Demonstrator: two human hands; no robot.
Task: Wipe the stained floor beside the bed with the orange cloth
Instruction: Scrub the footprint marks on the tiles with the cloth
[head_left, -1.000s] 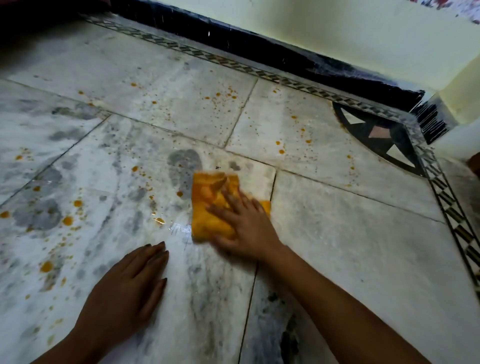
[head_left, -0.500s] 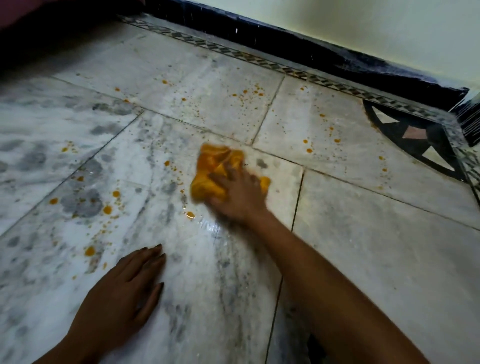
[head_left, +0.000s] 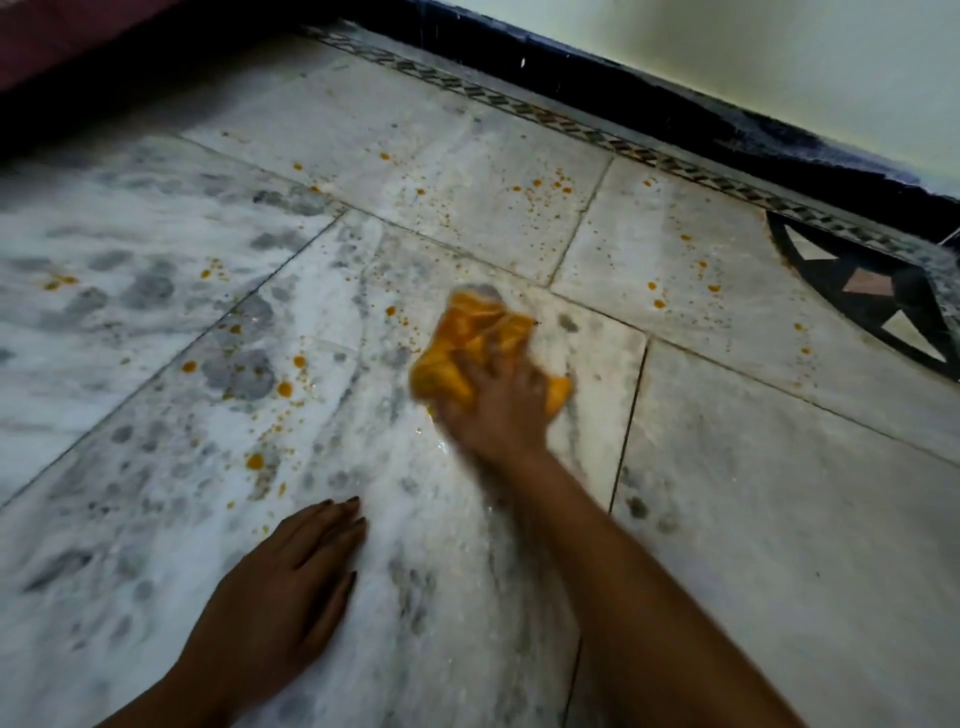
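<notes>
Left hand (head_left: 291, 577): palm down on the floor (head_left: 753, 519) at lower left, fingers straight and close together, pointing up and to the right. It holds nothing, and its forearm runs off the bottom edge.
Right hand (head_left: 493, 410): reached out beyond the left one, lying on top of the orange cloth (head_left: 467, 338) and pressing it to the marble. Its forearm comes in from the lower right.
Right-hand grasp: smeared by motion, so I cannot tell whether the fingers curl into the fabric or lie straight over it.
Cloth position: bunched near the middle of the view, on a grey-veined tile left of a grout line. It sticks out past the hand on the far side and a little on the right.
Stains (head_left: 283, 388): orange drops and specks scattered left of the cloth, between it and the left hand. More lie on the far tiles toward the wall (head_left: 727, 41).
Left edge: a dark red band (head_left: 52, 36) in the upper left corner with deep shadow beneath. What it belongs to is unclear.
Far edge: a patterned border strip (head_left: 571, 124) and a dark skirting (head_left: 675, 119) run diagonally under the pale wall.
Open room: a wide stretch of pale marble lies right of the right forearm, well apart from both hands.
Right edge: a dark inlay (head_left: 872, 291) with pale triangles, cut off by the frame.
Hidden: the tile under the cloth and both palms.
</notes>
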